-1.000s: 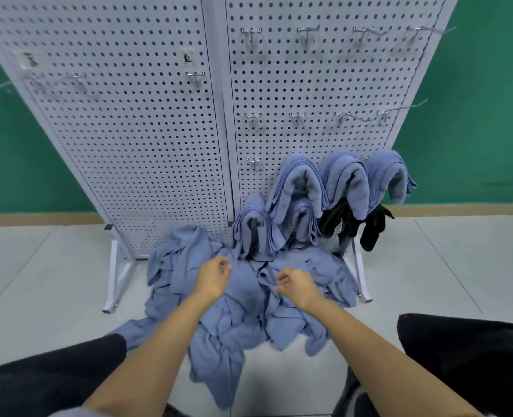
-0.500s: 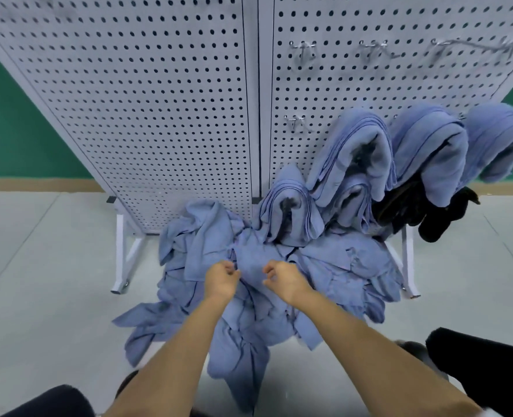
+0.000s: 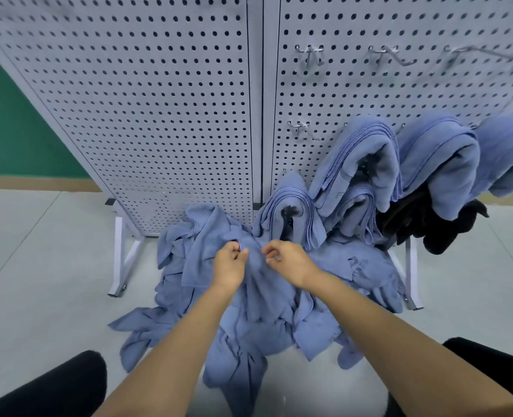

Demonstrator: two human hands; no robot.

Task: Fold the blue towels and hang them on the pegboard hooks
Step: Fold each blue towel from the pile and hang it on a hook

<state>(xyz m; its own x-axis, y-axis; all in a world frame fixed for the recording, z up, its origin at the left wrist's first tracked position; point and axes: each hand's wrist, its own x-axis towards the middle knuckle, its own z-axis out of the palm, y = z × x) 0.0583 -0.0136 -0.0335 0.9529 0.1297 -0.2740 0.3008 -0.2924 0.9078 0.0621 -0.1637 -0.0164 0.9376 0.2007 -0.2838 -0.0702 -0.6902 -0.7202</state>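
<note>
Blue towels (image 3: 171, 320) lie in a crumpled heap on the floor (image 3: 38, 266), under and around both hands, at the foot of the pegboard (image 3: 158, 100). I observe the left hand (image 3: 229, 266) and the right hand (image 3: 288, 261) side by side at the far end of the heap. Each has thumb and curled fingers pinching the upper edge of one towel (image 3: 264, 293); the hands are near each other but apart. That towel drapes from the two pinch points back toward me, its long axis running from the hands down between the forearms. Beyond the right hand, folded towels (image 3: 360, 158) hang on the board, with a black cloth (image 3: 447, 233) further right of them and bare hooks (image 3: 309, 54) higher up. Against the frame a second ago, the hands have drawn closer together and sit further up the heap toward the board. The view has closed in, so the top row of hooks is out of frame.
</note>
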